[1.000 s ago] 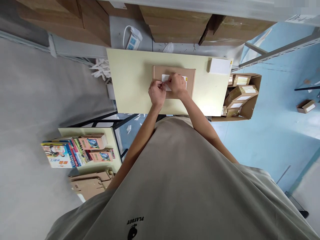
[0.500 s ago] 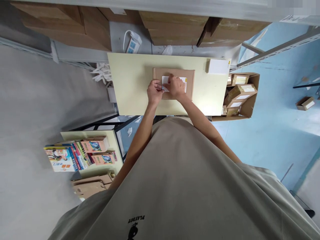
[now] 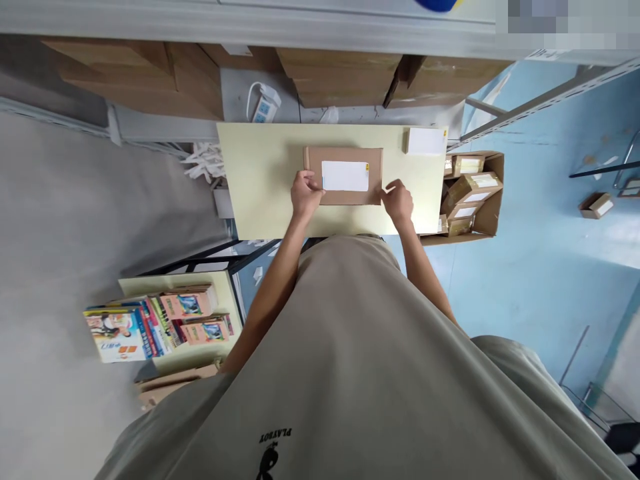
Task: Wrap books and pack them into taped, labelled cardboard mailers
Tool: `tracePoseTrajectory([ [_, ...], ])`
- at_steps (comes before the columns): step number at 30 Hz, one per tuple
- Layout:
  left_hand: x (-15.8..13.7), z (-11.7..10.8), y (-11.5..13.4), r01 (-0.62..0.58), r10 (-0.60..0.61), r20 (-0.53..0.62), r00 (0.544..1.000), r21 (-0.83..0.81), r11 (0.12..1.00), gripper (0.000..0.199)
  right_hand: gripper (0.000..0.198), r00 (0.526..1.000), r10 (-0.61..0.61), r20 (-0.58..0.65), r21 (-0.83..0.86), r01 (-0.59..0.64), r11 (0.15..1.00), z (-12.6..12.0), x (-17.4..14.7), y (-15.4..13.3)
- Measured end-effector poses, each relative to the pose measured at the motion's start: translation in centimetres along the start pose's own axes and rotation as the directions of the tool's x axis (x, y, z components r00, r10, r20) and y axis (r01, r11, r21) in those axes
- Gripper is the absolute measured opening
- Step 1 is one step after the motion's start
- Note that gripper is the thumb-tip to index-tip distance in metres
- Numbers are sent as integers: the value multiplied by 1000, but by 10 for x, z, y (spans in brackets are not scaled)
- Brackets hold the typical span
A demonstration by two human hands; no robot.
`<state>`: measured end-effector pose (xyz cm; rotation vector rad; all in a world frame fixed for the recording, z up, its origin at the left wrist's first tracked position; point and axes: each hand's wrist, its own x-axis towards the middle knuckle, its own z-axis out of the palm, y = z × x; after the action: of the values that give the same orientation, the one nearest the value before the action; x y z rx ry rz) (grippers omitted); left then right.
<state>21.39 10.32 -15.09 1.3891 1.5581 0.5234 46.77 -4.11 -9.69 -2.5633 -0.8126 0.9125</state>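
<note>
A flat brown cardboard box (image 3: 350, 198) lies on the pale yellow table (image 3: 265, 193) in front of me. A white shipping label (image 3: 345, 176) with a small yellow mark lies flat on its top. My left hand (image 3: 305, 195) is closed at the box's lower left edge, its thumb reaching over the top to the label's lower left corner. Against the lower right edge, my right hand (image 3: 399, 201) has its thumb and curled fingers gripping the side. Parts of the fingers of both hands are hidden.
A stack of white labels (image 3: 426, 141) sits at the table's far right corner. Behind the table are a power strip (image 3: 266, 105) and large cartons (image 3: 345, 80) under a metal shelf. An open carton of small boxes (image 3: 493, 207) stands right; books (image 3: 150, 323) lie on a lower left table.
My right hand has left the label's surface and moved right to the box's right edge, uncovering the label. My left hand stays at the left edge. The whole view has shifted slightly.
</note>
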Motion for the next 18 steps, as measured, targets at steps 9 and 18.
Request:
tracePoseTrajectory([
  [9, -43, -35, -39, 163, -161, 220, 962, 7, 987, 56, 46, 990, -90, 107, 284, 56, 957, 45, -32, 37],
  [18, -58, -71, 12, -177, 190, 112, 975, -119, 977, 32, 51, 937, -238, -256, 388, 325, 863, 2, -55, 18],
])
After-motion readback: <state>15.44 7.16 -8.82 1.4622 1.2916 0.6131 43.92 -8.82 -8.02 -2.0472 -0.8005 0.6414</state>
